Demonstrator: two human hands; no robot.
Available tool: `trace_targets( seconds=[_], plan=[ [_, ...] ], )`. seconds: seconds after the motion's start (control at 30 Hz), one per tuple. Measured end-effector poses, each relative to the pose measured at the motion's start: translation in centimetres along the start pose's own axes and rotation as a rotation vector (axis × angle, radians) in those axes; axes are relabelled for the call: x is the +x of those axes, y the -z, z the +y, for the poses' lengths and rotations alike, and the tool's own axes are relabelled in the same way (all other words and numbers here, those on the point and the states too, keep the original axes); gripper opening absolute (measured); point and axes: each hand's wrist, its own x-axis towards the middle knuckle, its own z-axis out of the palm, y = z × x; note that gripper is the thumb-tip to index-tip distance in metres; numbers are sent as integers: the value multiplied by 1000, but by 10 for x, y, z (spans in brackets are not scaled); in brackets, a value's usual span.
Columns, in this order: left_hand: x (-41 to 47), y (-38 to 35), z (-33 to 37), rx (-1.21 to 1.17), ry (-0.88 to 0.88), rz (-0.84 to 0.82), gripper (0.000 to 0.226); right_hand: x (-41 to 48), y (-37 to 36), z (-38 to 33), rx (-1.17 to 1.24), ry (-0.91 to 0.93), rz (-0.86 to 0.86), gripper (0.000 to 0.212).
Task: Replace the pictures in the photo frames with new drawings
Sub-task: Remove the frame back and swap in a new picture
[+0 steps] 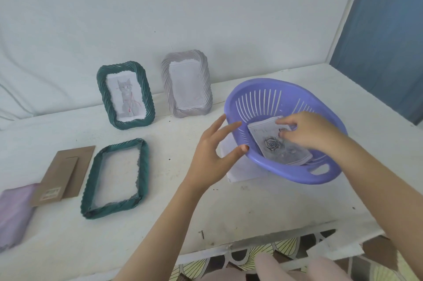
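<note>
A purple slotted basket (270, 95) sits tilted at the right of the table, holding a stack of drawings; the top one shows a rose (272, 144). My right hand (306, 130) is inside the basket, fingertips pinching the top drawing's far edge. My left hand (211, 154) hovers at the basket's left rim, fingers spread, holding nothing. An empty dark green frame (142, 166) lies flat at centre left. Its brown backing board (66, 173) lies to the left. A green frame with a cat drawing (125, 95) and a grey frame (186, 83) stand against the wall.
A white sheet of paper (240, 173) lies under the basket's near left side. A lilac cloth (13, 209) rests at the table's left edge. The white table's front edge (251, 246) runs across the bottom, with a patterned floor below. A blue curtain (384, 28) hangs at right.
</note>
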Motion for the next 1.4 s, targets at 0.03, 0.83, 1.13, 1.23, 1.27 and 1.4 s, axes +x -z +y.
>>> trace_targets(
  seconds=[0.03, 0.83, 1.13, 1.23, 1.27, 1.4],
  plan=[
    [0, 0, 1, 15, 14, -10, 46, 3, -1, 1, -96, -33, -62, 51],
    [-1, 2, 10, 7, 80, -44, 45, 2, -6, 11, 27, 78, 222, 48],
    [6, 6, 17, 43, 74, -29, 47, -13, 14, 15, 410, 142, 326, 29],
    [12, 3, 32, 10, -34, 54, 39, -21, 16, 9, 565, 206, 342, 28],
    [14, 2, 39, -27, -38, 65, 35, -25, 15, 6, 590, 236, 350, 29],
    [24, 4, 66, -281, 141, 3, 27, -37, 0, -8, 561, 373, 410, 31]
  ],
)
